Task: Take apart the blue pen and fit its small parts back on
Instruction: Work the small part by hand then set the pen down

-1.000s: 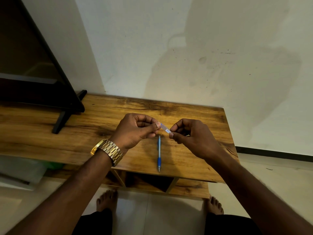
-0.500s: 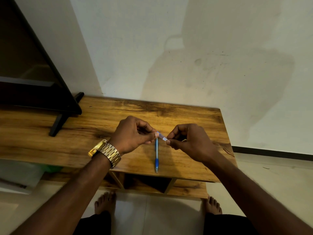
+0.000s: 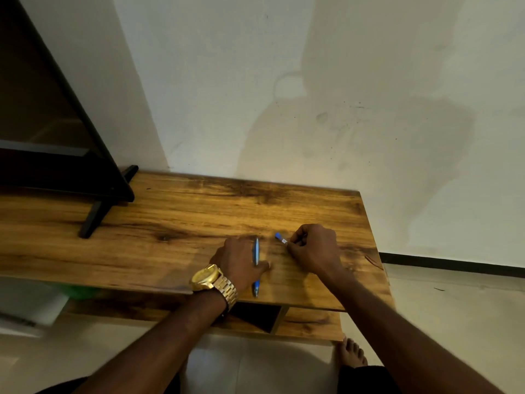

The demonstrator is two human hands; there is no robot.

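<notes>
Pen body [image 3: 257, 253] lies on the table [image 3: 159, 231], long axis running away from the person, blue grip end near the front edge and the pale end pointing toward the wall. Left hand [image 3: 240, 263] is right on it, palm down across the middle of the barrel, thumb just past it on the right side. Whether the fingers are curled round it I cannot tell; it looks like a reach or a press.

Just to the right, near but apart, the right hand [image 3: 312, 248] pinches the small part [image 3: 281, 239], a short piece with a blue end and a pale label, its free end angled up and left toward the top of the body. That is the relation to watch: the part sits off the far end of the barrel, tilted across its axis, so it will probably need turning into line before it goes on.

Half a second ago both hands were raised together over the body, pinching that piece between them. Now they are apart and down at the table, left on the pen, right alone with the part. A gold watch [image 3: 211, 278] shows on the left wrist.
</notes>
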